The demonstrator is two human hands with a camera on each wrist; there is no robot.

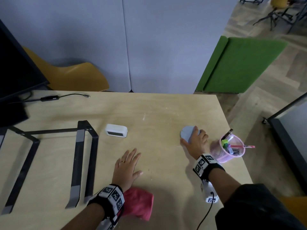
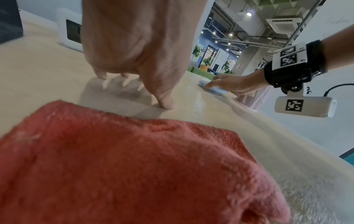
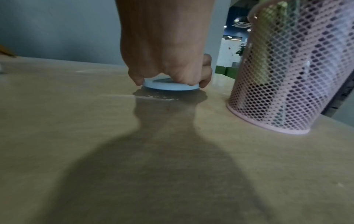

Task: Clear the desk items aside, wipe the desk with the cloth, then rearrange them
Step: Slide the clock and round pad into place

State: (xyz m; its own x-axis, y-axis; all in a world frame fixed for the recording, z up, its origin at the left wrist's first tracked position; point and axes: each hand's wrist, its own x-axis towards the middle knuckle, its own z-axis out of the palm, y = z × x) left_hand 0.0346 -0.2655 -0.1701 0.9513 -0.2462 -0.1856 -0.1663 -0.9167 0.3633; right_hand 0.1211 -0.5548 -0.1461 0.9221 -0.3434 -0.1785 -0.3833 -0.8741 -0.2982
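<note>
Wooden bench carries everything. Black laptop stand on the left side, monitor at far left corner. Pink mesh pen holder near the right edge, pens inside. Red cloth lies at the near edge, partly under the left wrist. White clock stands mid-bench. Left hand flat on the bench, fingers spread, holding nothing. Right hand curled over the blue round disc, gripping its rim, just beside the pen holder.
</note>
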